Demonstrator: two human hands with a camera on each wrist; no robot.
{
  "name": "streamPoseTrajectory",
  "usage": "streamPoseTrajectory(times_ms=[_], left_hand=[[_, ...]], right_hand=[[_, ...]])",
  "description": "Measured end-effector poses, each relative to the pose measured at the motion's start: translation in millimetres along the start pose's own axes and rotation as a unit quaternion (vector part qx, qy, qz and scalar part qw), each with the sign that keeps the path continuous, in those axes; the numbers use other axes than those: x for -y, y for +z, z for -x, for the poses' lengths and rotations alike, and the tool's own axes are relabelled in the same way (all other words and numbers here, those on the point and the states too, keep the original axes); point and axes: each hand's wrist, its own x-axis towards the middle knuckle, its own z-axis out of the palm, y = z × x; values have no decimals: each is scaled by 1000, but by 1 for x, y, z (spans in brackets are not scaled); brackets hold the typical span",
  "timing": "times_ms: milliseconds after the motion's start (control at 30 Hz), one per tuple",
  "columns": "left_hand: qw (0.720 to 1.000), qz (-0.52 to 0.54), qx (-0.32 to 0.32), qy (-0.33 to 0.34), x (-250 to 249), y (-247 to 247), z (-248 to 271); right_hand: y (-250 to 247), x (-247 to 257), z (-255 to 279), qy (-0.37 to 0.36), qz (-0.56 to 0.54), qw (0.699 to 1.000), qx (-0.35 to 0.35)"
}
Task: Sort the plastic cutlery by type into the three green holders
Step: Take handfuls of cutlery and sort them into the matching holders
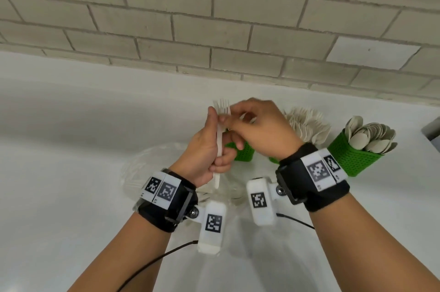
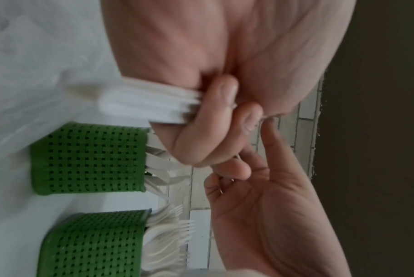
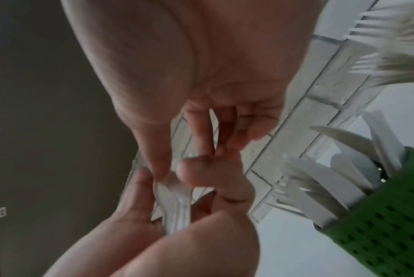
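My left hand (image 1: 215, 148) grips a small bundle of white plastic forks (image 1: 220, 134) upright above the table, tines up. Its handle ends (image 2: 149, 105) stick out below the curled fingers (image 2: 215, 120). My right hand (image 1: 227, 120) pinches the top of that bundle between thumb and forefinger, at a fork head (image 3: 175, 189). Behind the hands stand three green holders: one with knives (image 1: 244, 152) (image 2: 87, 159) (image 3: 386, 228), one with forks (image 1: 307, 125) (image 2: 94, 243), mostly hidden by my right wrist, and one with spoons (image 1: 352, 151).
A crumpled clear plastic bag (image 1: 145, 170) with more white cutlery lies on the white table (image 1: 59, 148) under my hands. A grey brick wall (image 1: 214, 17) runs close behind the holders. Black cables (image 1: 166, 253) trail from the wrist cameras.
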Motion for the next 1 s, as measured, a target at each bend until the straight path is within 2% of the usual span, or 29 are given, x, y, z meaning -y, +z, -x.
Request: streamPoseTrajectory(times_ms=[67, 167, 267, 433, 567, 700, 833, 900, 1000], left_hand=[[999, -13, 23, -22, 0, 4, 3], [999, -10, 33, -28, 2, 4, 5], [1000, -3, 3, 2, 6, 7, 5], [998, -19, -60, 14, 14, 12, 2], [985, -130, -99, 57, 18, 11, -6], [966, -158, -117, 170, -2, 31, -19], [948, -138, -94, 271, -28, 57, -36], [931, -179, -81, 308, -32, 66, -47], [906, -259, -81, 325, -23, 77, -61]], right_hand=[[-1, 2, 10, -10, 21, 1000, 15], [-7, -7, 16, -14, -56, 997, -52], [-14, -15, 24, -7, -162, 980, -112], [-38, -24, 37, -27, -225, 955, -190], [-74, -39, 49, -66, -139, 952, -263], [-104, -50, 59, -65, -82, 946, -308], [-116, -57, 62, -76, -41, 945, -316], [-114, -60, 60, -83, -14, 947, -309], [-104, -69, 55, -96, 26, 952, -289]])
